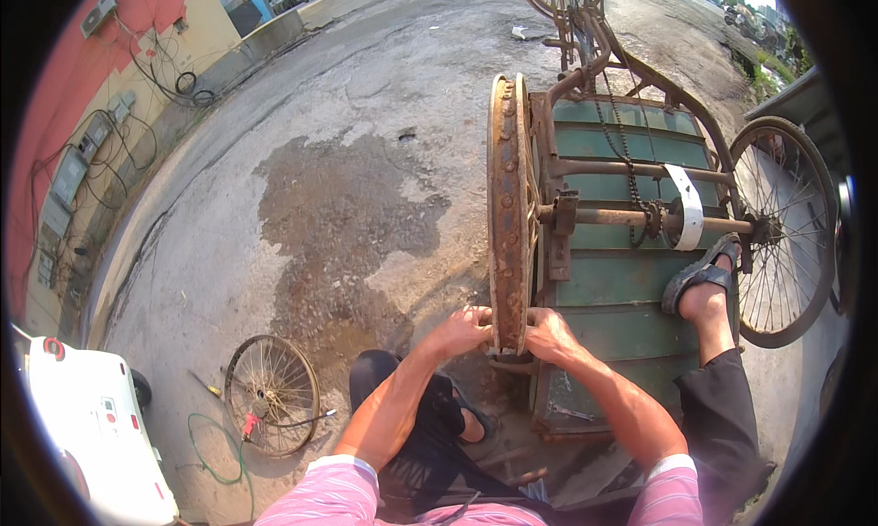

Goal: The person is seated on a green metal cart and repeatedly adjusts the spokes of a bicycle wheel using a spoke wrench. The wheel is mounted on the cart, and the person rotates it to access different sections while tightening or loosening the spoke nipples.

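Bare left hand [469, 330] and right hand [549, 332] pinch the near end of a rusty wheel rim [506, 224] from opposite sides, equally close (some fingertips are hidden). The rim stands on edge between them, its long axis running straight away from the grip. Lower left, a loose spoked wheel [273, 396] lies near a green hose [245, 472]. Right of the rim, a sandalled foot [702, 277] rests on a green slatted panel [599, 290]; beyond, an axle [604, 217] blocks that side, and a bicycle-like frame [599, 46] stands farthest.
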A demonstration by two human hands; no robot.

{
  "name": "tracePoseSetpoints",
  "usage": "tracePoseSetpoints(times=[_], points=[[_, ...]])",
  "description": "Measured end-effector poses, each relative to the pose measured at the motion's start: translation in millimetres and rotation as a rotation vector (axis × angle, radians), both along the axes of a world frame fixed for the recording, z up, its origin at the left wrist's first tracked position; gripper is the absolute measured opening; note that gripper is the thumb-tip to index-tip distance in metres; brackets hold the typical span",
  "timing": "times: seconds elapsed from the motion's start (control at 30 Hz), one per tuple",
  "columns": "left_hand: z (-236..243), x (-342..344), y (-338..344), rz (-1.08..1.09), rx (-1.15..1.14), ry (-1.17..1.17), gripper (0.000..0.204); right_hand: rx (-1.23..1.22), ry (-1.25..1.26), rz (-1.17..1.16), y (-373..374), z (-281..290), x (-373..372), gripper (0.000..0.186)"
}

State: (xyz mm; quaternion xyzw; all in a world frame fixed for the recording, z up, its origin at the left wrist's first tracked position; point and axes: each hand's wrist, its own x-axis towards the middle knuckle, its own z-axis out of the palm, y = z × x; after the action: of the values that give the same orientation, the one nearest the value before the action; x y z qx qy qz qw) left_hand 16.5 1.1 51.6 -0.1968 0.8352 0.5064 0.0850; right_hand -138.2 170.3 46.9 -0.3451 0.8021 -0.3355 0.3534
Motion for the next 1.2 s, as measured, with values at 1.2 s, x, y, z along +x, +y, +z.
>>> tracePoseSetpoints(times=[1.2], points=[[-15, 2, 16, 0.254, 0.525, 0.032, 0.027, -0.275, -0.299, -0.111, -7, -20, 4, 0.043]])
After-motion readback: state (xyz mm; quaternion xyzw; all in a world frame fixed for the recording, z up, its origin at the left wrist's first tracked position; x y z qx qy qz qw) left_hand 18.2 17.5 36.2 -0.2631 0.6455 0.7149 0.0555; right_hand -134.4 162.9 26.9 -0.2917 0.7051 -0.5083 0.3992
